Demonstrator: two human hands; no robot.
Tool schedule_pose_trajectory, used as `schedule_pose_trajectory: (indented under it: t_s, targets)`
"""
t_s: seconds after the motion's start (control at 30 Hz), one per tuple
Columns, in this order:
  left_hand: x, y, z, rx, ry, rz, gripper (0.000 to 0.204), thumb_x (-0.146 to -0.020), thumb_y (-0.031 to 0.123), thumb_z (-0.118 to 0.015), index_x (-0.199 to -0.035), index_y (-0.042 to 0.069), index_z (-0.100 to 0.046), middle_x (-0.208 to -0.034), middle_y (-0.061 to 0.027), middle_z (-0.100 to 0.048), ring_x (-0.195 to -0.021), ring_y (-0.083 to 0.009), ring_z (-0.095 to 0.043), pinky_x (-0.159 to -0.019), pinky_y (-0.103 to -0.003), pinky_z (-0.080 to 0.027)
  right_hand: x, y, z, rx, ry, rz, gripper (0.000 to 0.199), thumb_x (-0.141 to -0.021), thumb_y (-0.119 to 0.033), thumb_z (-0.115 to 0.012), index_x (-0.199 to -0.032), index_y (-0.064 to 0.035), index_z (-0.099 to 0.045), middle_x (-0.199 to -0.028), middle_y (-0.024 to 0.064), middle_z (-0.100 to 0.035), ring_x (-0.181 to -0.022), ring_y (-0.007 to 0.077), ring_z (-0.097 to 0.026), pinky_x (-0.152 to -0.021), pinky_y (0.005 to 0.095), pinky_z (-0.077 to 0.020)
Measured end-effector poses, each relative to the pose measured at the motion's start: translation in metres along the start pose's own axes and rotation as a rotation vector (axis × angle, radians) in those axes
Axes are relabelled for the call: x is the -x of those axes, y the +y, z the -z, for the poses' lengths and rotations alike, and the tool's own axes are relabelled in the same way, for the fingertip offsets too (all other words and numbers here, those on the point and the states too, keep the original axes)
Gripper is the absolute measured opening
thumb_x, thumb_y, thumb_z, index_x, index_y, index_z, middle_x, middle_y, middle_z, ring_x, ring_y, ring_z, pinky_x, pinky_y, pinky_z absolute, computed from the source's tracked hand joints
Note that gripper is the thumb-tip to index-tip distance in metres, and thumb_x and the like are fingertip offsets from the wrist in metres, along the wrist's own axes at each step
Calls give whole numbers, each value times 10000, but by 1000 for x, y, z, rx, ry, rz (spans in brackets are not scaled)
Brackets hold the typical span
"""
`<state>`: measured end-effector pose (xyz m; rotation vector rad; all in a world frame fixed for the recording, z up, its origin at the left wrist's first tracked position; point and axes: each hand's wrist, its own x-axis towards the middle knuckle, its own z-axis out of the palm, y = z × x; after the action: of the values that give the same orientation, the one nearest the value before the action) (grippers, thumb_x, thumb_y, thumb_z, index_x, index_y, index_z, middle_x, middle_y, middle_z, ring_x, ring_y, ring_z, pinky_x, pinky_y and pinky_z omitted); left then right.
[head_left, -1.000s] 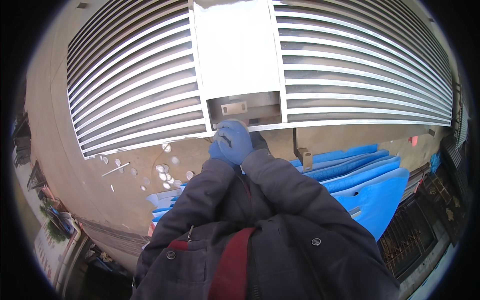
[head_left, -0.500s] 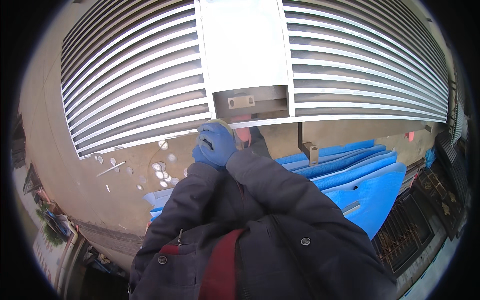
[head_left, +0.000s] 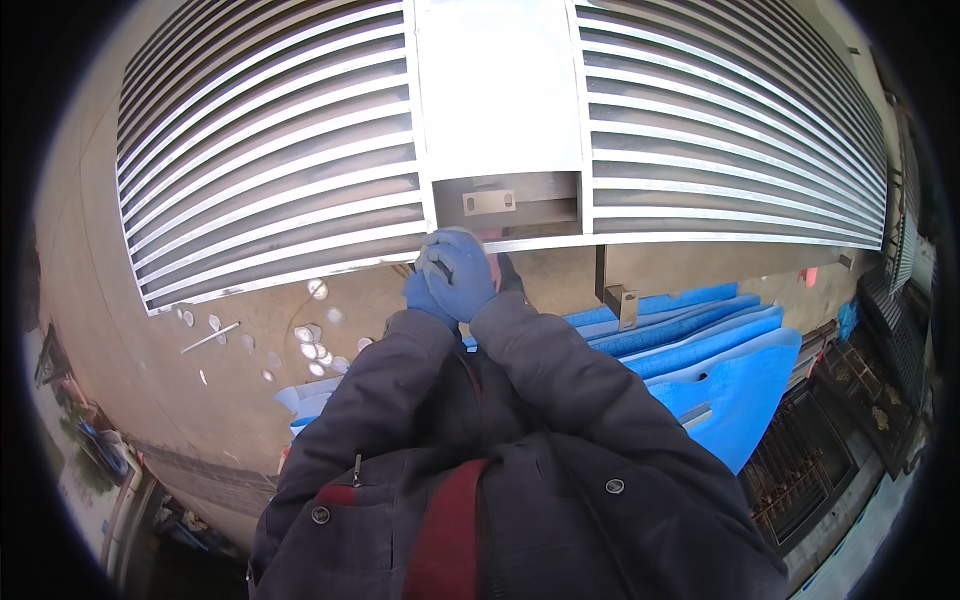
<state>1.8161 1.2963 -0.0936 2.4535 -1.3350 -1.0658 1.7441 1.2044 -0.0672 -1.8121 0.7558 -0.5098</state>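
right hand: our right hand (head_left: 462,272), in a blue glove, sat curled over the left at the picture's centre, just under the frame's lower edge; we could not tell what, if anything, it gripped.
left hand: our left hand (head_left: 422,296), also blue-gloved, lay pressed beneath the right at its 7 o'clock; mostly covered, so we could not tell how far it was closed.
louvred panel: a big white louvred panel (head_left: 270,170) filled the 12 o'clock half of the view, slats running to both sides.
centre plate: a plain white plate (head_left: 497,90) split the slats; below it a grey recess held a small metal tab (head_left: 489,202), just at 12 o'clock from our hands.
blue sheets: a stack of blue sheets (head_left: 720,365) lay at 3 o'clock from our hands, near a small metal bracket (head_left: 626,303).
ground: pale round scraps (head_left: 312,335) were scattered on the tan ground (head_left: 150,400) at 9 o'clock.
sleeves: our dark jacket sleeves (head_left: 560,380) came up from 6 o'clock.
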Motion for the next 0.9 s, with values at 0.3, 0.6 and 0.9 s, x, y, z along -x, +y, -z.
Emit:
schedule_pose_trajectory:
  t_s: [0.3,0.6,0.9]
  targets:
    - [-25,42,-47,-49,-120,-24,389,-934,361,-667,-1228,110,-700,-1187,-131,-742,-1067,-323,-738,-943,-452,-578,12,19,61,17,87,-92,126,-867,-122,-690,-973,-56,-708,-1199,134,-685,-1184,356,-601,-1032,459,-481]
    - [2,8,-28,130,96,0,391,-926,399,-661,-1205,128,-709,-1115,-131,-755,-999,-323,-753,-859,-489,-601,2,4,18,31,-18,36,133,-875,-145,-693,-971,-58,-724,-1177,126,-688,-1150,359,-614,-1023,460,-484]
    - [42,-92,12,-57,153,123,369,-921,392,-656,-1188,143,-710,-1090,-118,-756,-970,-320,-748,-811,-471,-590,-12,-30,-100,27,-177,147,155,-839,-135,-708,-974,-61,-726,-1193,127,-692,-1115,348,-627,-976,464,-507]
